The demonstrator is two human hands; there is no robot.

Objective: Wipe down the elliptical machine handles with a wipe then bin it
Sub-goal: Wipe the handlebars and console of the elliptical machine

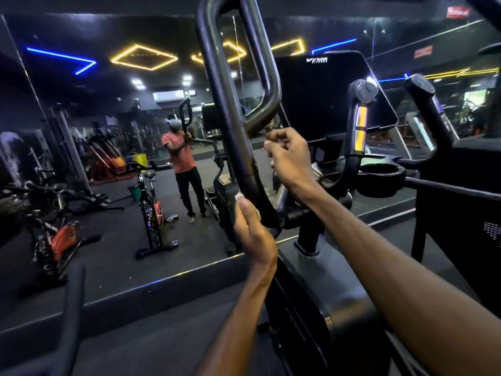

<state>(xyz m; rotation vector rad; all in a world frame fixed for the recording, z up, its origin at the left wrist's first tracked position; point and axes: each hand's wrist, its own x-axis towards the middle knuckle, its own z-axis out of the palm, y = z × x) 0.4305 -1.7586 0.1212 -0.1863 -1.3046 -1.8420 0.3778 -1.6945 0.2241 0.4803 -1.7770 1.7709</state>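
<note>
The elliptical's black left handle (230,118) rises up the middle of the view and loops over at the top. My left hand (253,232) holds a small white wipe (240,196) against the lower part of that bar, with the wipe peeking out above my fingertips. My right hand (291,158) is higher, just right of the bar and below the loop's lower end. Its fingers are curled into a fist and I see nothing plainly held in them. No bin shows.
The dark console screen (325,90) stands right of the handle, with two short grips (360,123) (431,109) and a cup holder (379,169) beyond. A wall mirror ahead reflects a spin bike (151,202) and me. Another black bar (70,308) rises at bottom left.
</note>
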